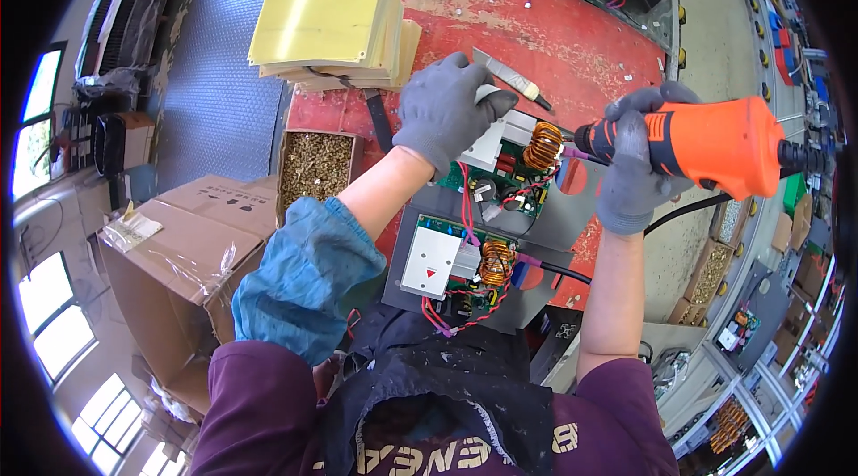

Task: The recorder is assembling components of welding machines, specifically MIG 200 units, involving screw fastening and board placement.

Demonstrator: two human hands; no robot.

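The upper green circuit board (500, 168) lies on a grey metal plate (572, 208) on the red table (536, 20), with a copper-wound coil (542, 146) at its right end and a white block at its left. The left hand (447, 109) — in a grey glove — presses down flat on that white end of the board, fingers spread over it rather than closed round anything. The right hand (636, 163), gloved the same, is wrapped tight round an orange electric screwdriver (706, 145), whose dark nose points left and sits just beside the coil.

Nearer the person lies a second circuit board (456, 266) on its own grey plate, with another copper coil (496, 261), a white square part and red wires trailing off its lower edge.

Beyond the left hand a small knife-like blade (509, 75) rests on the table. Further left sits a stack of yellow sheets (326, 20), and below it an open cardboard box of brass-coloured screws (315, 168) — a bigger cardboard carton (192, 244) stands beside that, off the table's edge.
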